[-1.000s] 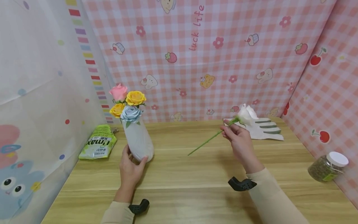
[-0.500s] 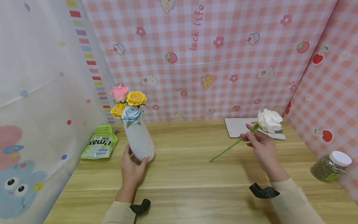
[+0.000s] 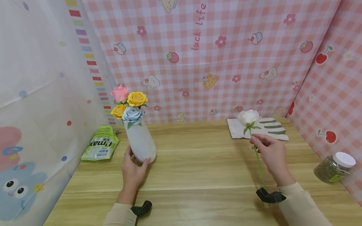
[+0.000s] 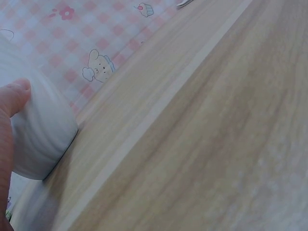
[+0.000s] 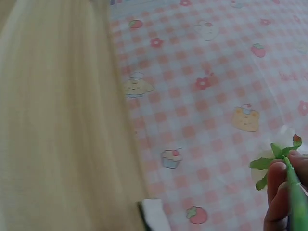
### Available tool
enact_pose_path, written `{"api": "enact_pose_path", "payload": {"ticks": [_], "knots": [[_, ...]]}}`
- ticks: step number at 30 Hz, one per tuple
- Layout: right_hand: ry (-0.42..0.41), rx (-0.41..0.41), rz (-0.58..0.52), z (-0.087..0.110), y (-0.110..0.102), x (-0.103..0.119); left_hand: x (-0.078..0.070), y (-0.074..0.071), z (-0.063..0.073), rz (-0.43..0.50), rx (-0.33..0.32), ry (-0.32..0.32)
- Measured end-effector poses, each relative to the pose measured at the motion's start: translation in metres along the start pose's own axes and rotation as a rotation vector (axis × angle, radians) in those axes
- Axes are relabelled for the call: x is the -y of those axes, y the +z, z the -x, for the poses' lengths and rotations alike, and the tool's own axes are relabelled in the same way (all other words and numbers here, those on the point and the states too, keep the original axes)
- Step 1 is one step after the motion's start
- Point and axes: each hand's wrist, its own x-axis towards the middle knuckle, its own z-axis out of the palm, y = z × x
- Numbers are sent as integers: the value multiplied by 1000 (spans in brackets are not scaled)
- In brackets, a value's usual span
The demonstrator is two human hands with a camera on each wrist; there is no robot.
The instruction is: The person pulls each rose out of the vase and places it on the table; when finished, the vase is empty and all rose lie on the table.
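On the left of the table a white vase [image 3: 140, 141] stands with a pink rose [image 3: 120, 93], two yellow roses [image 3: 137, 99] and a light blue rose [image 3: 132, 115] in it. My left hand [image 3: 134, 171] grips the vase low down, thumb at its front; the left wrist view shows the thumb against the ribbed white side. On the right, my right hand [image 3: 270, 153] pinches the green stem of a white rose [image 3: 248, 118] just under the bloom. The bloom points up and the stem hangs down toward the wrist. In the right wrist view the green leaves [image 5: 276, 156] show beside the fingertips.
A white glove [image 3: 272, 128] with grey stripes lies behind the white rose at the table's back edge. A green snack bag [image 3: 100, 143] lies left of the vase. A clear jar with a white lid [image 3: 333, 168] lies tilted at the right. Patterned cloths hang behind and at both sides.
The right hand has moved right with the white rose and turned it from slanting to nearly upright. The left hand and the vase have stayed in place.
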Motion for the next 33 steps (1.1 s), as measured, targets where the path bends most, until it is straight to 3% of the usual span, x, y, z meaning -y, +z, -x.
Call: {"api": "enact_pose_path", "payload": {"ticks": [5,10,17,20,27,33], "knots": [[-22,50,43,7,11,-24,0,0,0,11,1,-4],[-25,168,137,14,19,-48,-1,-1,-1,20,0,-7],[96,299,150,21,26,-72,-2,0,0,22,0,-13],[130,339,153,20,25,-74,-1,0,0,22,-2,-11],[43,462,346,12,9,-60,-1,0,0,16,0,-16],[18,562,389,-2,-17,-47,0,0,0,16,1,-15]]}}
